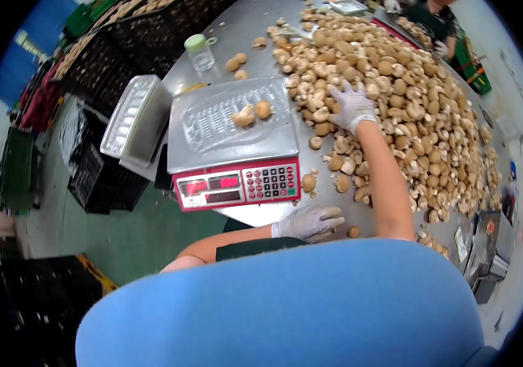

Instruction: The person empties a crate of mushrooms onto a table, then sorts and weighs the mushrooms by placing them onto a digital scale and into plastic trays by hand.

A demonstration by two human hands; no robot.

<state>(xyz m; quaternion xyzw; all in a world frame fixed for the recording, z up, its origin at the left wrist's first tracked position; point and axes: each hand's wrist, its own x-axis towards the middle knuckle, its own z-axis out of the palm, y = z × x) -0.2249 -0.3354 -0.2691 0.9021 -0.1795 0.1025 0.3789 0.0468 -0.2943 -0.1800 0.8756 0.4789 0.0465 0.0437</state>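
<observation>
My right hand (353,109), in a whitish glove, reaches onto the left side of a large heap of brown-capped mushrooms (420,110), fingers spread over the caps. Near the table's front edge is my left hand (306,223), also gloved, its fingers stretched to the right and slightly apart. A small brown bit shows just under its fingertips, and a loose mushroom (353,232) lies beside them. Left of the heap stands a red digital scale (237,183) with a steel pan. On the pan sit a clear plastic tray (203,131) and two mushrooms (252,114).
A stack of clear trays (136,119) stands left of the scale. Behind the scale are a green-lidded jar (199,52) and a few loose mushrooms (235,63). Dark crates (133,43) of mushrooms line the far left. Another person (435,21) is across the table.
</observation>
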